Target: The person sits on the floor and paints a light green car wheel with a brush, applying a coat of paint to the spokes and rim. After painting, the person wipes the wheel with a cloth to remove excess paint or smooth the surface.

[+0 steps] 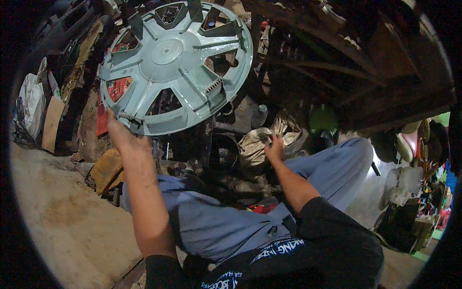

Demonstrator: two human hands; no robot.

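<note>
A pale grey-green wheel cover point(166, 52) with wide spokes and dark clips round its edge is held up tilted at the upper left. My left hand point(126, 136) is closed on its near left rim; some of the fingers are hidden behind it. Lower and to the right, my right hand point(275, 148) is closed on a crumpled beige cloth point(253, 145), apart from the wheel cover. A small dark bit shows at the right fingertips, too small to name.
A clear bottle point(259, 115) stands beyond the cloth. A yellow-brown bundle point(107, 171) lies left of my legs, near a cardboard piece point(52, 125). Dark wooden beams point(332, 67) hang at the upper right, with a round green thing point(323, 120) below. Clutter crowds the far right.
</note>
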